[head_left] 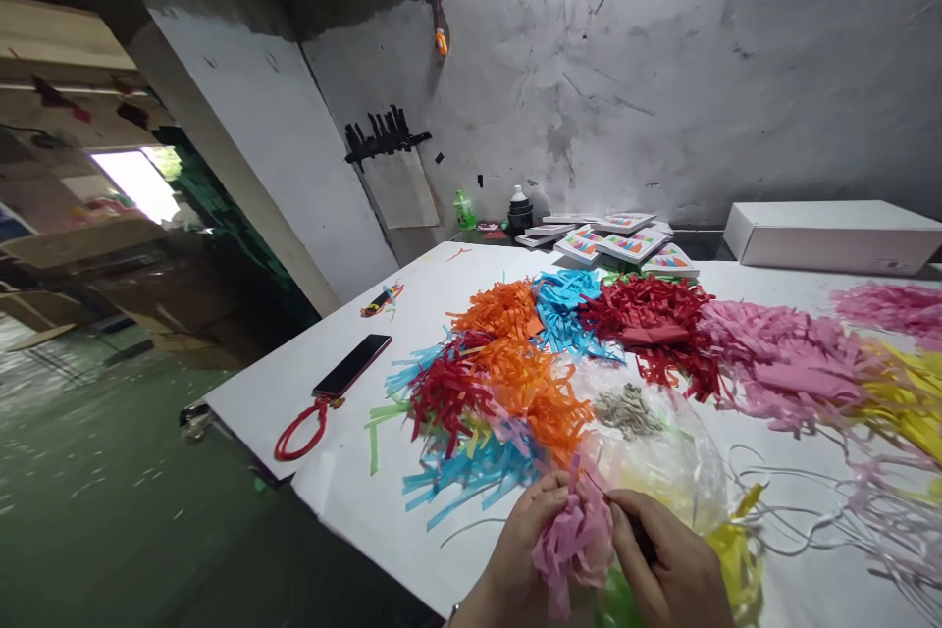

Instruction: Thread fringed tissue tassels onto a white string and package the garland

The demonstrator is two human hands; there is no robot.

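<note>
At the near edge of the white table, my left hand (531,540) is closed around a bunch of pink paper fringe (578,538), whose strips hang down over the fingers. My right hand (658,559) pinches a thin dark strand beside the bunch, thumb and index finger pressed together. Just beyond the hands lie orange fringe (537,397), dark red fringe (448,392) and blue fringe (478,476). A clear plastic bag (669,461) spreads behind my right hand, with a small heap of greyish twisted pieces (628,410) on it.
A phone (353,365) with a red cord loop (301,437) lies at the left. White string (810,510) tangles at the right, near pink (795,363) and yellow fringe (902,397). Flat packs (629,243), a dark bottle (519,212) and a white box (831,235) stand by the wall.
</note>
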